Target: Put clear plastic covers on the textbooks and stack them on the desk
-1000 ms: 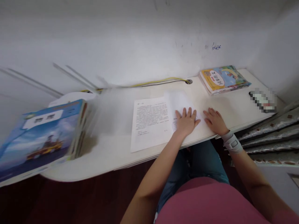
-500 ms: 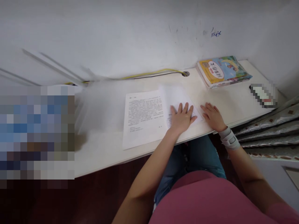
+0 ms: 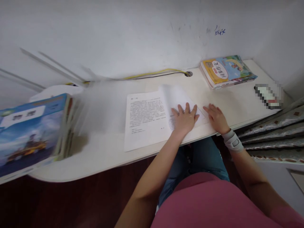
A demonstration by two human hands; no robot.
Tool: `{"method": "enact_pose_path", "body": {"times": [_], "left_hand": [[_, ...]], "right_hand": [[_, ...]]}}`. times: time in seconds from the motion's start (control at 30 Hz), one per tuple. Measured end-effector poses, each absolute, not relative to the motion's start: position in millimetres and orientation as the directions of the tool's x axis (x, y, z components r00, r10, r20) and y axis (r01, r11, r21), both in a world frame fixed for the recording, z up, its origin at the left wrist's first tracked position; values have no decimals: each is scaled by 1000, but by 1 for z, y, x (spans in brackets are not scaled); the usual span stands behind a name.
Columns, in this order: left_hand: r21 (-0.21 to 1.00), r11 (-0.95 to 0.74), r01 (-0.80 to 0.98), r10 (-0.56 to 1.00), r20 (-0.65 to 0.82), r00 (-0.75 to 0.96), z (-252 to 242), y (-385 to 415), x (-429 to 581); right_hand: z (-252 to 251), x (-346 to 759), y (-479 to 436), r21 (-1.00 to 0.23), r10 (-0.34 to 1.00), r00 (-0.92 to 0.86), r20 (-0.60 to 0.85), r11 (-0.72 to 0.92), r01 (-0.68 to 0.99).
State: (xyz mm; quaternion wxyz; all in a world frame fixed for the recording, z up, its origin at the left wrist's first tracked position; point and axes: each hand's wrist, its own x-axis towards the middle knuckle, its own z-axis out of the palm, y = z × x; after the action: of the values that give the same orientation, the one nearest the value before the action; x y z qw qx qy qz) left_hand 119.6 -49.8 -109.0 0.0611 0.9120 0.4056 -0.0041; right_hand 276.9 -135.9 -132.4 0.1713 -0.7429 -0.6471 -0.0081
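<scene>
An open booklet with printed pages (image 3: 146,117) lies on the white desk (image 3: 102,152). Its right-hand page curves up along the upper part. My left hand (image 3: 185,118) presses flat on that right page with its fingers spread, covering some of the print. Just right of the booklet, my right hand (image 3: 216,118) rests on the desk with its fingers stretched out and nothing held. A pale strap (image 3: 232,142) goes round the right wrist.
Stacked books with a blue cover (image 3: 30,129) stand at the left end. Another stack, yellow and blue on top (image 3: 228,71), sits at the back right, near a blurred-out flat object (image 3: 268,96). A yellow cable (image 3: 152,74) runs along the wall into a desk hole (image 3: 188,74). Grey patterned curtains (image 3: 273,136) hang at right.
My left hand and the booklet's raised page appear very slightly farther left. The right hand stays on the desk in almost the same place.
</scene>
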Motion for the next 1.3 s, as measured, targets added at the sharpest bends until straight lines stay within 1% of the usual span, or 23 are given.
{"method": "enact_pose_path", "body": {"times": [0.3,0.43,0.57,0.83,1.03,1.2,1.3], "left_hand": [[129,-675,726,729,-37,684,-112,-51,118],[130,-683,719,724,-13,690,-113,-51,118],[129,-679,723,727,-22,686,-114,-50,117],[117,-668,734,736,-37,676,-109,-54,123],[127,-682,720,720,-59,692,-109,-59,128],[130,-706,696,695,-58,716,-110,-63,128],[129,-709,693,688,-85,720,-109,-66,127]], "right_hand": [[-130,269,-149,-58,971,54,232,-42,997],[-125,266,-158,-16,976,24,218,-21,1000],[-124,266,-158,-40,975,33,221,-25,999],[-129,272,-159,-166,971,39,234,0,986],[-132,271,-155,-155,977,79,195,-49,987],[-137,270,-152,-170,969,130,209,-94,981],[-138,271,-152,-181,969,138,207,-101,978]]}}
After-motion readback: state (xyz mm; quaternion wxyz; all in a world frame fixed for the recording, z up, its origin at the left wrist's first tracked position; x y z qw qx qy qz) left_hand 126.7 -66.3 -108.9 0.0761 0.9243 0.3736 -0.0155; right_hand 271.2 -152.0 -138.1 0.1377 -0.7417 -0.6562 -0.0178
